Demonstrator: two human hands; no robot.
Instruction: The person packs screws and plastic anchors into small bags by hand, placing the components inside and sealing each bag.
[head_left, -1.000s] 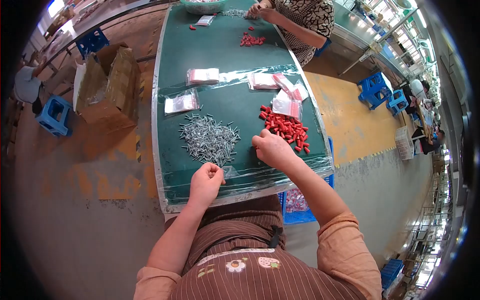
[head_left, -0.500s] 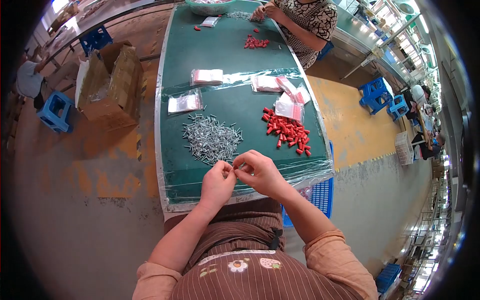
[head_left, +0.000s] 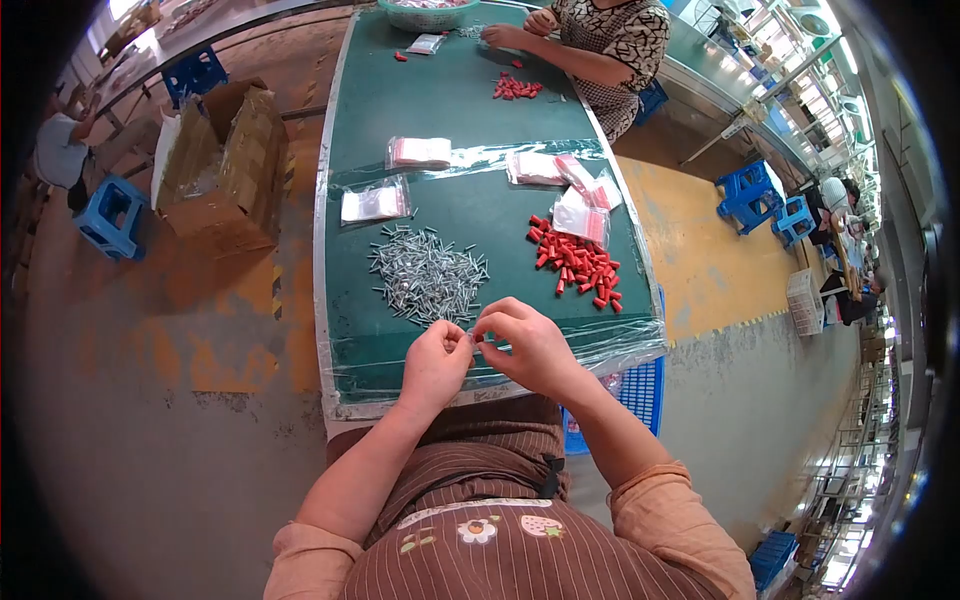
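Where left hand point(head_left: 437, 368) and right hand point(head_left: 532, 350) meet above the near end of the table point(head_left: 450, 108) (head view), fingers bent, tips close; cannot tell what, if anything, they pinch. Silvery screw-like pieces point(head_left: 428, 275) heaped just beyond; red plug-like pieces point(head_left: 575, 265) rightward, against plastic bags point(head_left: 577, 219). Likely risks: brushing knuckles scatter the heap; loose pinch drops something small.

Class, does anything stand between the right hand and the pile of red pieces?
Nothing visible does: only green tabletop lies between the right hand and the red pieces. A plastic bag lies at their far edge.
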